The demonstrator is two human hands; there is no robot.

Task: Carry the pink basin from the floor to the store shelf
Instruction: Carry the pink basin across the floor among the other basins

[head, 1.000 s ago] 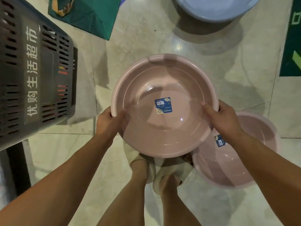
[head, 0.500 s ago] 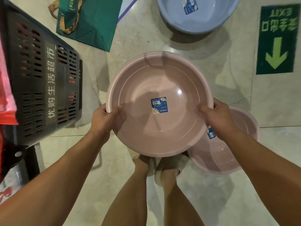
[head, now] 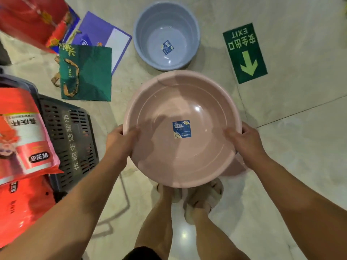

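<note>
The pink basin (head: 169, 102) hangs in the air in front of me, mouth up, with a blue label on its bottom. My left hand (head: 120, 141) grips its left rim, thumb inside. My right hand (head: 244, 141) grips the right rim the same way. Under the held basin, a second pink basin (head: 237, 167) shows only as a sliver on the floor. No shelf is in view.
A blue basin (head: 167, 21) stands on the tiled floor ahead. A green bag (head: 88, 72) and a purple bag (head: 101, 32) lie at the left. A black basket (head: 69, 139) with red packs (head: 22, 132) stands at my left. A green exit sign (head: 244, 53) is stuck to the floor.
The basin has risen higher off the floor in both hands. The view has tilted forward, so the blue basin, the bags and the exit sign now show fully; the second pink basin is mostly covered.
</note>
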